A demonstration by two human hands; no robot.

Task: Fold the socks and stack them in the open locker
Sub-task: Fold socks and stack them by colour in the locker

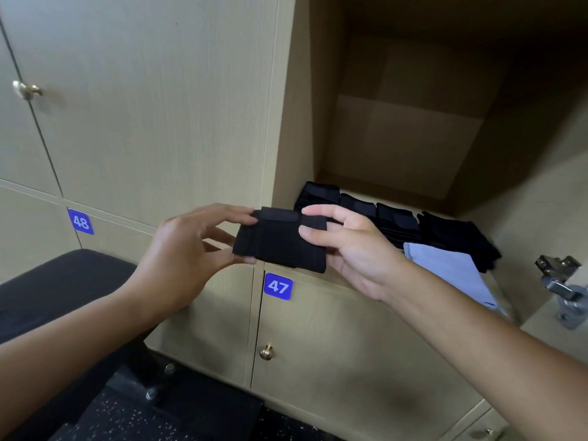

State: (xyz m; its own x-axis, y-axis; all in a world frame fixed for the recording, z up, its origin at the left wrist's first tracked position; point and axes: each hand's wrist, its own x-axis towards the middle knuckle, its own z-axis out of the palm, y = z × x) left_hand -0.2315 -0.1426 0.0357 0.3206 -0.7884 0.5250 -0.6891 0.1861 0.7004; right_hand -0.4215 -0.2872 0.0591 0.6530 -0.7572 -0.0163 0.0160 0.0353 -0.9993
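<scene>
Both hands hold a folded black sock bundle [281, 241] in the air, in front of the lower left corner of the open pale wood-grain locker [413, 122]. Left hand [187, 249] pinches the bundle's left edge, fingertips at the top corner and thumb at the bottom corner. Right hand [346, 249] grips the right edge, thumb across the front face, fingers curled behind. On the locker floor, a row of folded black sock stacks [397, 224] runs from the left wall toward the right. A flat light grey-blue sock [451, 272] lies at the front edge, just before the rightmost black stack, partly hidden by the right forearm. Blue number tags "47" [278, 286] and "48" [80, 221] sit on closed doors below and to the left. A metal door hinge [563, 291] shows at far right. A black padded bench [57, 288] is lower left.
</scene>
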